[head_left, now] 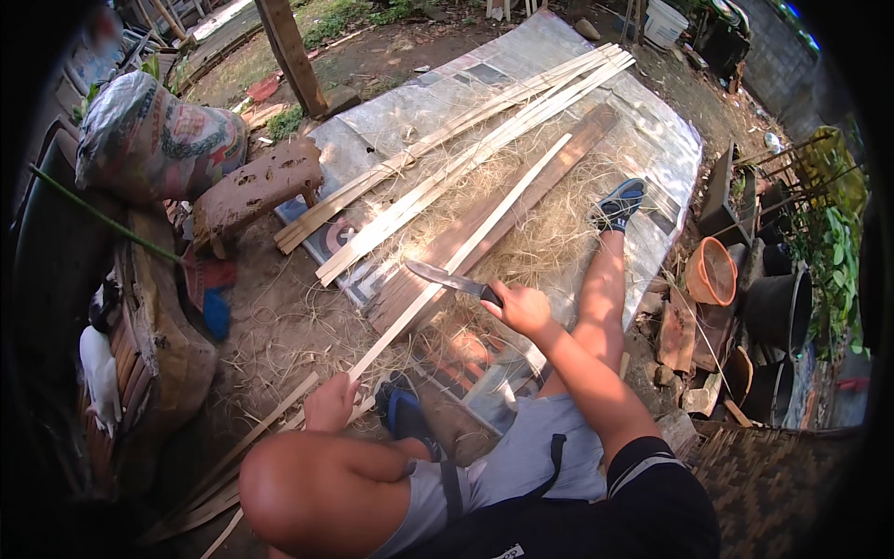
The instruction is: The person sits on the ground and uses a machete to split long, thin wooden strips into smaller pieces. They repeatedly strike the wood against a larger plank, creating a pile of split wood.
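Note:
My left hand (331, 402) is closed around the near end of a long, thin, pale wooden or bamboo strip (510, 201). The strip runs away from me over a brown plank (551, 177). In my right hand (523, 310) is the dark handle of a large knife (436, 276). Its curved blade points left and lies across the strip near the plank's closer end; I cannot tell how deep the edge sits. Curly fine shavings (540, 244) are scattered around the plank. Left of it, pale strips (475, 149) lie side by side in long rows.
A printed sheet (666, 130) covers the ground beneath the work. At left stand a worn brown stool (256, 186), a stuffed sack (154, 140) and a white animal (100, 377). More strips (219, 498) lie by my left knee. An orange basket (711, 272) and dark pots (778, 307) are at right.

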Tool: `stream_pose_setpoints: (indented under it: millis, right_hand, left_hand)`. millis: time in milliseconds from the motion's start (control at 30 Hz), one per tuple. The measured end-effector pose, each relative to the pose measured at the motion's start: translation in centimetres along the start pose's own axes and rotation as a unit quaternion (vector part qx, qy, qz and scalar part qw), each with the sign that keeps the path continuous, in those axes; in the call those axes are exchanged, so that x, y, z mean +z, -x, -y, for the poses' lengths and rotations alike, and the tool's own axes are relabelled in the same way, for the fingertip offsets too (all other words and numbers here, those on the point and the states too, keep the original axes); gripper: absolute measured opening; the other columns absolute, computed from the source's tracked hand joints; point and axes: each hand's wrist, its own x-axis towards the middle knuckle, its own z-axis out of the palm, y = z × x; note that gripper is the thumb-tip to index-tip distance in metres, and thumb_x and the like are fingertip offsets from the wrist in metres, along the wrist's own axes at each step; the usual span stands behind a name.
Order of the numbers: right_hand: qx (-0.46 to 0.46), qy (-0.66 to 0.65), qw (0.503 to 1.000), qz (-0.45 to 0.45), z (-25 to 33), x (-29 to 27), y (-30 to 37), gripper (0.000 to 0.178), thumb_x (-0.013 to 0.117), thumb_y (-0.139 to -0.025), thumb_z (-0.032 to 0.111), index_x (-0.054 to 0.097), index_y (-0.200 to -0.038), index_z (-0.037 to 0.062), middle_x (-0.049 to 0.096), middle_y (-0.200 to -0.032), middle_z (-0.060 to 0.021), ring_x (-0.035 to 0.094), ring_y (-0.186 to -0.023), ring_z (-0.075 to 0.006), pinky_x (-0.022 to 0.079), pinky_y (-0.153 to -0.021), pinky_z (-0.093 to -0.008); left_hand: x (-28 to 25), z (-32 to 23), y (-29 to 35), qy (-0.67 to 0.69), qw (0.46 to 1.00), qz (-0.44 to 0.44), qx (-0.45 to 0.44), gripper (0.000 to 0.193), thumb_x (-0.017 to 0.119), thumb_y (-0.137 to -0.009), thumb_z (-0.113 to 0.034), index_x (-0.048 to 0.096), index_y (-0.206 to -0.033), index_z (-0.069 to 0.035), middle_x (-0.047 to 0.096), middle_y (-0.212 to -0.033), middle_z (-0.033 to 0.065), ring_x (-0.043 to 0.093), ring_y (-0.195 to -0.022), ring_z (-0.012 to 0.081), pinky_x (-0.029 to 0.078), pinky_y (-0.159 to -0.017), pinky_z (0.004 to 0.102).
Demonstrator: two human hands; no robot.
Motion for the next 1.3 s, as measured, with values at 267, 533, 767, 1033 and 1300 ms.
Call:
stream_pose_setpoints:
  millis: [267, 533, 767, 1033, 1300]
  right_hand:
    - [-0.043, -0.04, 0.997, -0.042, 2.1, 1.6, 0.6, 0.049, 0.055, -0.1, 0.056, 0.056, -0.119, 0.0104, 0.07, -0.084, -0.0202, 0.073, -0.077, -0.0402, 0.058, -0.066, -0.0492]
    - [0.139, -0.153, 0.978, -0.037, 0.6, 0.4, -1.1, 0.044, 0.051, -0.103, 0.048, 0.051, -0.121, 0.0083, 0.072, -0.086, -0.0275, 0.072, -0.083, -0.0464, 0.057, -0.074, -0.056]
    - [-0.144, -0.075, 0.985, 0.051, 8.5, 1.0, 2.8, 0.05, 0.049, -0.102, 0.058, 0.056, -0.126, 0.0149, 0.071, -0.073, -0.0171, 0.073, -0.075, -0.0407, 0.058, -0.064, -0.0521]
    - [-0.113, -0.011, 0.993, -0.021, 4.8, -0.5, 0.9, 0.046, 0.051, -0.102, 0.054, 0.059, -0.116, 0.0105, 0.07, -0.076, -0.0201, 0.073, -0.077, -0.0401, 0.059, -0.066, -0.0502]
    - [0.077, -0.125, 0.989, 0.004, 4.1, 2.3, 0.6, 0.045, 0.051, -0.104, 0.05, 0.056, -0.116, 0.0072, 0.071, -0.081, -0.0234, 0.072, -0.078, -0.0428, 0.057, -0.07, -0.0536]
  left_hand:
    - [-1.2, 2.0, 1.3, -0.112, 0.992, 0.019, -0.047, 0.027, 0.055, -0.104, -0.039, 0.064, -0.106, -0.014, 0.07, -0.094, 0.0133, 0.068, -0.079, 0.0401, 0.051, -0.065, 0.0532]
    - [-1.1, 4.5, 1.7, -0.004, 0.993, 0.066, -0.094, 0.038, 0.051, -0.105, -0.043, 0.068, -0.098, -0.01, 0.071, -0.082, 0.0192, 0.068, -0.08, 0.0439, 0.052, -0.071, 0.0569]
    - [0.6, 2.9, 1.3, -0.021, 0.993, 0.041, -0.106, 0.042, 0.049, -0.106, -0.042, 0.07, -0.094, -0.008, 0.068, -0.075, 0.0203, 0.067, -0.075, 0.0443, 0.05, -0.067, 0.0544]
    - [1.6, 6.2, 5.4, 0.006, 0.997, -0.018, -0.073, 0.047, 0.048, -0.108, -0.043, 0.064, -0.087, -0.004, 0.059, -0.06, 0.013, 0.059, -0.055, 0.029, 0.046, -0.055, 0.0443]
    - [-0.2, 7.6, 2.3, 0.337, 0.885, 0.262, -0.185, 0.049, 0.049, -0.107, -0.047, 0.062, -0.086, -0.005, 0.057, -0.062, 0.0045, 0.054, -0.054, 0.0192, 0.045, -0.054, 0.0392]
